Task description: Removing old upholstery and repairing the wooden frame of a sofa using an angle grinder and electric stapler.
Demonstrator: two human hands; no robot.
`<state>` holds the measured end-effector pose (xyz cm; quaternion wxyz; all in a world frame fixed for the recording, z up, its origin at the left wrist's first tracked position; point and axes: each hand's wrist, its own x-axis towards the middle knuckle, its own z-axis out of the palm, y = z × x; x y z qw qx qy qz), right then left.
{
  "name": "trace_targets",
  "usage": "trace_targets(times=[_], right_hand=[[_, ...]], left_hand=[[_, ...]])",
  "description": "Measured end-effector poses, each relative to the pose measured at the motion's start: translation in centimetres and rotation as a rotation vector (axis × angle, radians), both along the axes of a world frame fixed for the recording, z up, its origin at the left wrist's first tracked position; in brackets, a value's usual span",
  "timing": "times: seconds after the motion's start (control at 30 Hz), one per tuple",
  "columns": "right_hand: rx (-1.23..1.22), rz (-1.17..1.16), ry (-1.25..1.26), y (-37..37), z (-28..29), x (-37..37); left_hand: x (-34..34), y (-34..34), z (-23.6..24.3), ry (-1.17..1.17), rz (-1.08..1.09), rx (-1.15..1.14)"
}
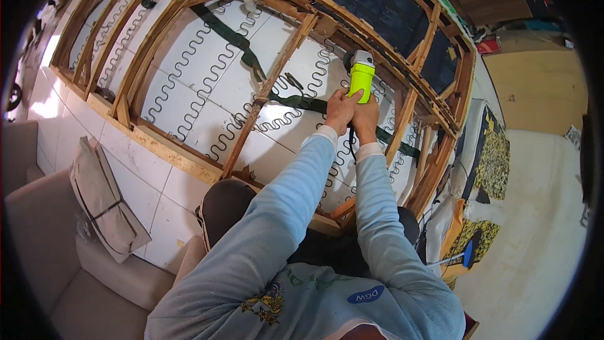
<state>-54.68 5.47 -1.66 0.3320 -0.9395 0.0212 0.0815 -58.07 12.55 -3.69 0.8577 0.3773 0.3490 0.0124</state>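
Both of my hands are wrapped round a bright yellow-green angle grinder (pixel 361 83). My left hand (pixel 340 111) closes on the rear of its body, and my right hand (pixel 365 117) grips it alongside. The tool's grey head and dark disc end point away from me, close to a rail of a wooden sofa frame (pixel 290 54). A black cord (pixel 351 141) hangs from the grinder below my hands. Zigzag springs (pixel 217 75) span the frame beneath, and a dark green webbing strap (pixel 302 102) runs across them. Whether the disc touches wood is hidden.
At the left stands a beige sofa (pixel 47 233) with a tied beige bundle (pixel 107 198) by its arm. Foam blocks (pixel 491 157) and a blue-handled tool (pixel 469 254) lie right of the frame. A large pale slab (pixel 528 233) fills the far right.
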Motion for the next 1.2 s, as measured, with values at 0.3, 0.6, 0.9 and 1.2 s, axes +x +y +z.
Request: trace_targets(times=[0.3, 0.6, 0.9, 1.2], right_hand=[[0.039, 0.015, -0.057, -0.6, 1.4, -2.0], [0.053, 0.055, -0.015, -1.7, -0.3, -2.0], [0.027, 0.013, 0.017, -1.0, 0.8, -1.2], [0.073, 0.005, 0.029, -0.3, 0.2, -1.2]], left_hand=[[-1.2, -2.0, -2.5, -0.138, 0.086, -0.115], [-1.7, -2.9, -4.5, -0.125, 0.108, -0.168], [-0.8, -1.9, -2.1, -0.102, 0.116, -0.260], [-0.8, -0.8, -3.1, -0.095, 0.082, -0.184]])
